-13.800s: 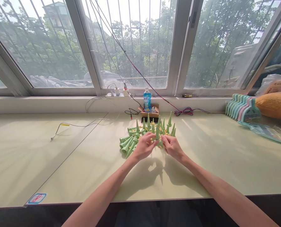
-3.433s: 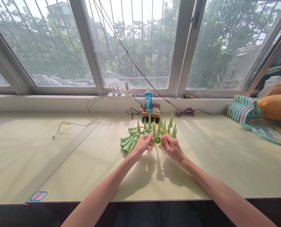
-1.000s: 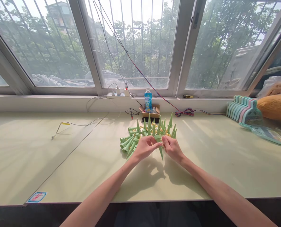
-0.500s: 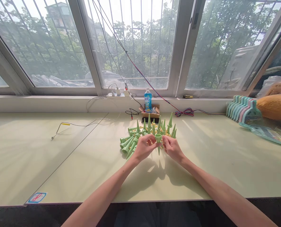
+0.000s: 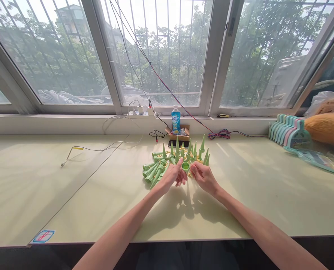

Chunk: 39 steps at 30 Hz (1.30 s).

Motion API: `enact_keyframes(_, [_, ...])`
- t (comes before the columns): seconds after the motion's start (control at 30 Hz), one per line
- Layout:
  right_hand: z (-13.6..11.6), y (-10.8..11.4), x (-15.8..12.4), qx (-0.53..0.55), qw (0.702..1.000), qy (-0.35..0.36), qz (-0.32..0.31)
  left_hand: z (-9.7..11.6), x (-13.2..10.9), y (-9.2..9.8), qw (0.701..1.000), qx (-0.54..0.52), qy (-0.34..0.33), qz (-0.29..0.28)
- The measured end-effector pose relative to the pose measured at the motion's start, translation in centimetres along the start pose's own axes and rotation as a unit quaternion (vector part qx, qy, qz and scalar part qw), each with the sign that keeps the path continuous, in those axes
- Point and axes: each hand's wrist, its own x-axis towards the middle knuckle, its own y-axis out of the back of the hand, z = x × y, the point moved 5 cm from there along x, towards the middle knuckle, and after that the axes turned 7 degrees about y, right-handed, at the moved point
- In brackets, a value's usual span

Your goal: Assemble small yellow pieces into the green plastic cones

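Note:
A green plant watering spike (image 5: 185,166) is held up between my hands, its round open top tilted toward me and its lower part mostly hidden. My left hand (image 5: 173,176) is around its left side, thumb raised beside the rim and fingers loosely curled below. Close against the right side of the rim, my right hand (image 5: 204,177) is closed in a pinch; what lies between its fingertips is hidden. Just behind are several green spikes standing point up (image 5: 177,149), mixed with small yellow pieces (image 5: 199,160). More green spikes (image 5: 152,173) lie in a heap on the left.
The pale table (image 5: 99,210) runs up to a window sill. A blue bottle (image 5: 176,120) stands in a small cardboard box (image 5: 187,135) at the back. Bundled cables (image 5: 219,134) lie to its right. Pastel plastic paddles (image 5: 292,129) are lined up at the right.
The spike has tipped so that its open top faces me more. My left fingers have loosened and shifted lower, with the thumb raised. My right hand stays pinched close to the rim.

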Motion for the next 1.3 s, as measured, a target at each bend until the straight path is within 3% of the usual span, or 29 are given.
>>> enact_keyframes(0.43, [0.5, 0.0, 0.0, 0.027, 0.999, -0.035, 0.008, 0.5, -0.3, 0.0, 0.999, -0.015, -0.046, -0.01])
enact_keyframes(0.6, [0.8, -0.1, 0.0, 0.035, 0.998, -0.053, 0.01, 0.9, -0.6, 0.1, 0.994, 0.045, -0.097, -0.002])
enact_keyframes(0.93, [0.9, 0.0, 0.0, 0.038, 0.996, -0.079, 0.014, 1.5, -1.4, -0.1, 0.971, 0.161, -0.175, 0.037])
enact_keyframes(1.13, [1.4, -0.1, 0.0, 0.056, 0.994, -0.095, 0.016, 1.6, -1.3, 0.0, 0.94, 0.199, -0.264, 0.087])
enact_keyframes(1.3, [1.6, -0.2, 0.1, 0.066, 0.992, -0.105, 0.021, 1.7, -1.3, -0.2, 0.923, 0.225, -0.299, 0.085])
